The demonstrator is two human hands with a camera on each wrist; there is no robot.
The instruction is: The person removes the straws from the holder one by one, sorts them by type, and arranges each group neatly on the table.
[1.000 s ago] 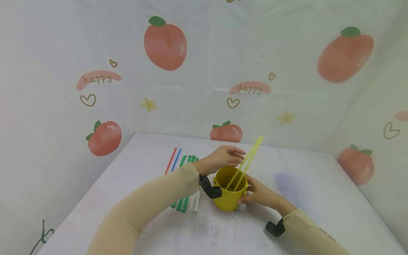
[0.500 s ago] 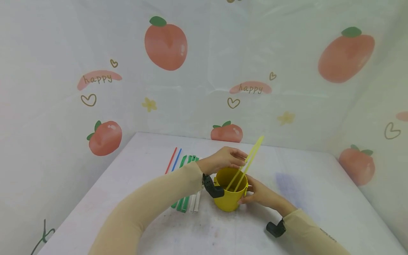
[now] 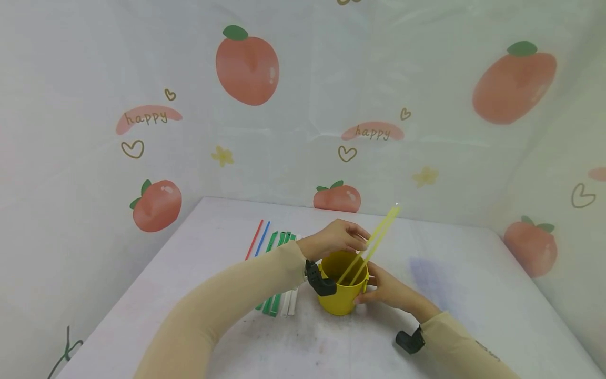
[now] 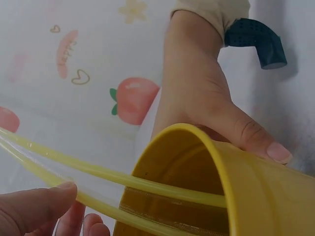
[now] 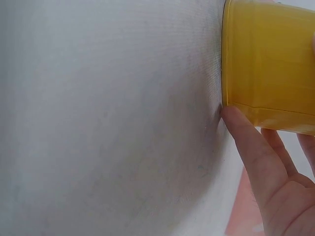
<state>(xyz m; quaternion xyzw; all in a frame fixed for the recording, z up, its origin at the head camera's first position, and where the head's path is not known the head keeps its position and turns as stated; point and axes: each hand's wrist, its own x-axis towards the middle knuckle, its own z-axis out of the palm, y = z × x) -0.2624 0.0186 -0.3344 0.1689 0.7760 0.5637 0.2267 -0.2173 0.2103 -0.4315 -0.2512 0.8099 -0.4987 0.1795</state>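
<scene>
A yellow bucket stands upright on the table, with handle lugs at its rim. Two long yellow straws lean out of it toward the right, clear film showing between them in the left wrist view. My left hand is over the bucket's far rim; its thumb and fingers pinch the nearer straw partway up. From the right side my right hand grips the bucket, thumb on the near wall and fingers behind. In the right wrist view one fingertip sits at the bucket's base edge.
Left of the bucket lie a red straw, a blue straw and several green-wrapped straws, partly hidden under my left forearm. White-wrapped straws lie close by the bucket. A printed fabric backdrop stands behind the table.
My left hand has moved slightly right and down to the straws. Their upper ends have tipped a little further right. The right hand and the bucket have stayed nearly still.
</scene>
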